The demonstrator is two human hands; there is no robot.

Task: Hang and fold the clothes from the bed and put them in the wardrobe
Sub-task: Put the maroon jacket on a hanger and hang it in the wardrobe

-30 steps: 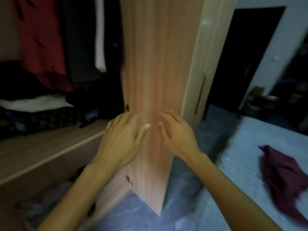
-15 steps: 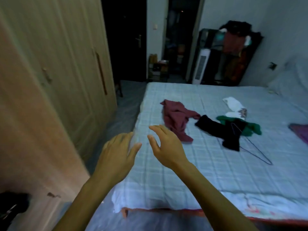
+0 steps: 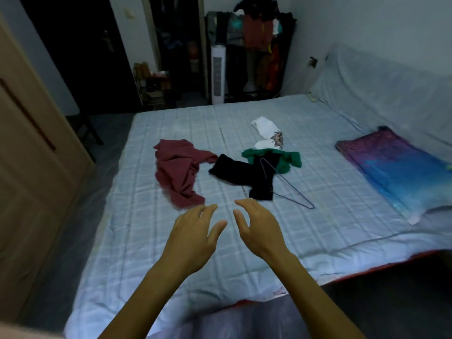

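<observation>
Clothes on the bed (image 3: 151,241): maroon garment (image 3: 178,172) lies just ahead-left of the empty, spread left hand (image 3: 193,238), nearer than the bare right hand (image 3: 256,228)

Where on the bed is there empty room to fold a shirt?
Bare sheet lies between the hands and the maroon garment, and along the far edge behind it. The middle is crowded: black garment, wire hanger, green garment, white garment.
</observation>
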